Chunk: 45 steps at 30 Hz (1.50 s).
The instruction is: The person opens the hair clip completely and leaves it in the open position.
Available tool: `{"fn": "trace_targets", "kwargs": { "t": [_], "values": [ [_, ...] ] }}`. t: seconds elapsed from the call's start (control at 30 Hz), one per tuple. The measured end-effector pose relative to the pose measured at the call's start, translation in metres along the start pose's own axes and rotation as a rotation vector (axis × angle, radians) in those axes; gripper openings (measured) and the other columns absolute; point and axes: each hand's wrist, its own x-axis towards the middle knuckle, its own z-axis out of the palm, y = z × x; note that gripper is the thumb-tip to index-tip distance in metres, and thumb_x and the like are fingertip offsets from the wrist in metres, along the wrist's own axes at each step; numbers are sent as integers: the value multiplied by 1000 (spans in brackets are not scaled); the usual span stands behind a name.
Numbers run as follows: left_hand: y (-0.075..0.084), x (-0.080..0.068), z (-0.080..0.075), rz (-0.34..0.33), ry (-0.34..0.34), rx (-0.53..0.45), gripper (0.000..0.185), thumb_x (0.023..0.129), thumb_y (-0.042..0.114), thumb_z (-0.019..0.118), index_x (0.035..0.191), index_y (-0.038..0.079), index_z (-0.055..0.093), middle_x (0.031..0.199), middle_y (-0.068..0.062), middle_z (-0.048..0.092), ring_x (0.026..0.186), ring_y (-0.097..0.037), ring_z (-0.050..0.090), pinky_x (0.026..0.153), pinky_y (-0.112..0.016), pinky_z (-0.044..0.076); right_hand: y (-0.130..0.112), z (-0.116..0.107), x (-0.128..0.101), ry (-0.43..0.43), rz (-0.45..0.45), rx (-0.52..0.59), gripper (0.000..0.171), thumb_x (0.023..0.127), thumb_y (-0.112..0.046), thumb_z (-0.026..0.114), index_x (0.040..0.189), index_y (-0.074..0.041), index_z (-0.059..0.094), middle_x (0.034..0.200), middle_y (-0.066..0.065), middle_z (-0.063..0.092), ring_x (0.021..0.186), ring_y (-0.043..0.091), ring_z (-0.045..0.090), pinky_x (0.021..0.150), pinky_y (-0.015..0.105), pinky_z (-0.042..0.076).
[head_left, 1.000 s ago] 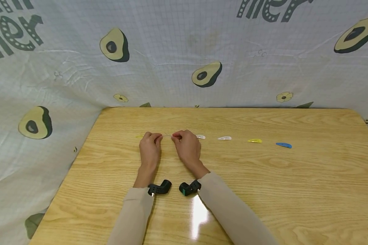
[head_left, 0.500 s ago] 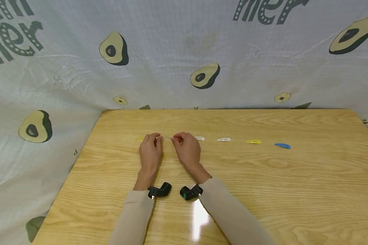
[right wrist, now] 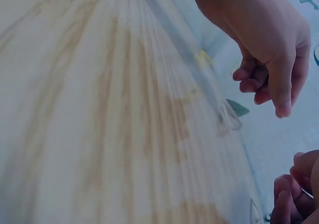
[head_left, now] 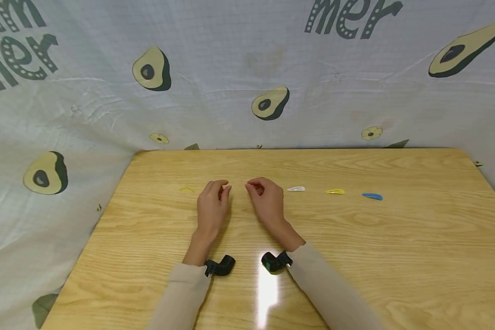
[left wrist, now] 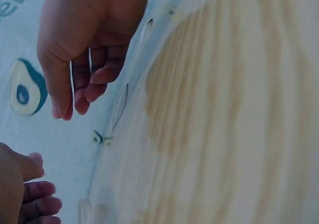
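In the head view my left hand (head_left: 212, 206) hovers over the table, thumb and forefinger a little apart. My right hand (head_left: 268, 201) faces it across a gap, its fingers loosely bent. Neither hand shows anything held. A yellow hair clip (head_left: 187, 189) lies left of my left hand. Right of my right hand lies a white hair clip (head_left: 296, 189). The left wrist view catches a thin clip outline (left wrist: 120, 107) beside my left fingers. In the right wrist view a pale, blurred hair clip (right wrist: 229, 117) lies near my right fingers.
Farther right in the row lie another yellow hair clip (head_left: 335, 191) and a blue hair clip (head_left: 372, 196). The wooden table (head_left: 354, 261) ends at a white cloth backdrop (head_left: 214, 68) printed with avocados.
Earlier, my hands pinched a thin clip between them. Both have since moved right and farther apart, and that clip no longer shows in the head view. My right hand now covers a white clip's place.
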Motion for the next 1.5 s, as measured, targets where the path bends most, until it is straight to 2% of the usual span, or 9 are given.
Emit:
{"fn": "trace_targets", "kwargs": {
  "t": [0.23,0.33,0.5,0.63,0.93,1.03,1.2,1.5],
  "values": [
    [24,0,16,-33,-171,-62,18,90,4,66,105,-6,66,75,-7,57,64,-17,52,57,-29,45,4,-25,1,-39,22,-36,10,89,-14,69,93,-5,73,69,2,61,58,13,54,54,29,44],
    [28,0,22,-61,-208,-85,20,89,3,67,106,-6,65,75,-7,58,65,-17,53,59,-28,46,6,-32,1,-55,41,-55,13,90,-17,69,95,-5,72,64,1,56,55,15,48,51,29,40],
    [29,1,30,-108,-205,-118,22,87,2,69,107,-7,64,76,-9,59,65,-18,54,59,-28,46,15,-41,0,-78,49,-62,15,90,-18,69,97,-4,71,64,1,55,53,16,46,50,29,38],
    [28,1,35,-133,-212,-103,23,86,3,70,106,-7,64,78,-9,58,67,-18,54,60,-28,46,23,-42,-2,-103,36,-72,15,90,-14,69,98,-2,71,66,1,56,54,15,47,51,29,39],
    [27,0,47,-96,-210,-38,22,88,2,68,109,-5,65,80,-7,53,67,-19,53,61,-30,47,34,-40,0,-92,-9,-177,19,87,-16,72,100,-2,71,69,1,56,58,15,49,55,31,40],
    [26,1,50,-89,-206,-29,21,89,2,67,109,-5,66,81,-8,54,68,-19,55,62,-31,48,32,-40,3,-98,14,-225,20,87,-18,72,101,-3,71,69,1,55,59,16,48,56,32,39],
    [24,4,52,-116,-206,-45,18,89,2,67,105,-5,68,79,-9,54,67,-20,54,60,-31,47,30,-38,5,-118,50,-306,21,87,-21,73,102,-5,72,69,0,52,59,15,46,55,31,37],
    [21,4,53,-129,-202,-76,14,88,2,67,101,-4,69,75,-7,53,64,-19,50,57,-28,44,24,-40,10,-188,126,-348,15,88,-21,71,97,-9,72,69,1,48,58,17,43,52,30,34]
  ]
}}
